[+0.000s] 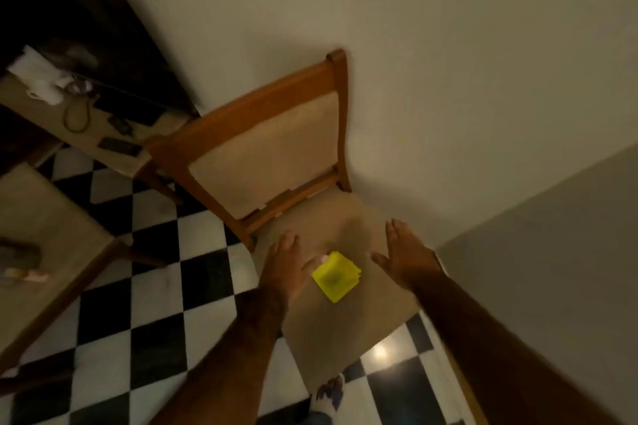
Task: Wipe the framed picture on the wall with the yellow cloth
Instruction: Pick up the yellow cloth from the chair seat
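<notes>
A folded yellow cloth (336, 275) lies on the beige seat of a wooden chair (366, 314) that stands against the wall. My left hand (284, 267) hovers just left of the cloth, fingers spread, its thumb close to the cloth's upper left corner. My right hand (405, 257) is held flat and open to the right of the cloth, a little apart from it. Neither hand holds anything. No framed picture is in view.
The chair's padded back (266, 148) leans toward a plain pale wall (448, 62). A table (103, 129) with cables and small dark devices stands at the left, another chair seat (45, 245) below it. The floor (145, 304) is black and white checkered tile.
</notes>
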Tool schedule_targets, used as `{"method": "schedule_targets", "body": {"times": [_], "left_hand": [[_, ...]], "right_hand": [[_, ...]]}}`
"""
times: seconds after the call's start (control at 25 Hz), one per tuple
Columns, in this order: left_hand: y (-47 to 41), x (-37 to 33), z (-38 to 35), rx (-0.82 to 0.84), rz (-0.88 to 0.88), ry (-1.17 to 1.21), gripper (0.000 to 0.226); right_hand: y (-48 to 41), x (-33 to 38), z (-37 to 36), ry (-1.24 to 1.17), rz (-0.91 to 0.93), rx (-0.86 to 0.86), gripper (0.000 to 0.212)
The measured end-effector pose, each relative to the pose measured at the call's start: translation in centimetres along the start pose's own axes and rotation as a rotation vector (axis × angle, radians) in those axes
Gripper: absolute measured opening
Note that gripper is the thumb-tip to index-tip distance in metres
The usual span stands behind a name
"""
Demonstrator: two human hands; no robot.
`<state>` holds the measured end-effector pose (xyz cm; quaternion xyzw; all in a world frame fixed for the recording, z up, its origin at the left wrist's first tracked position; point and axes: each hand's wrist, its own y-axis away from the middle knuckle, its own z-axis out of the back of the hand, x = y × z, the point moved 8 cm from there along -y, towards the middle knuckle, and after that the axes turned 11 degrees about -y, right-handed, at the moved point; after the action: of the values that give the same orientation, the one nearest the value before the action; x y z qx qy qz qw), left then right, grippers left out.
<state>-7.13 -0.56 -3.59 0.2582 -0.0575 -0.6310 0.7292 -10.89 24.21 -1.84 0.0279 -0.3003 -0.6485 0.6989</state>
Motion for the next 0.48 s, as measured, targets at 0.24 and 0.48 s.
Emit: {"method": "schedule_targets", "body": {"times": [0.24, 0.48], "left_hand": [[-4.6, 2.7, -12.0, 0.220, 0.089, 0.134, 0.048], [-6.2, 3.3, -17.8, 0.152, 0.337, 0.377, 0.039]], "right_hand": [[-4.7, -2.8, -14.1, -0.260, -0.143, 0.294, 0.076], [-7.8, -3.0, -19.9, -0.380, -0.168, 0.215, 0.073]]}}
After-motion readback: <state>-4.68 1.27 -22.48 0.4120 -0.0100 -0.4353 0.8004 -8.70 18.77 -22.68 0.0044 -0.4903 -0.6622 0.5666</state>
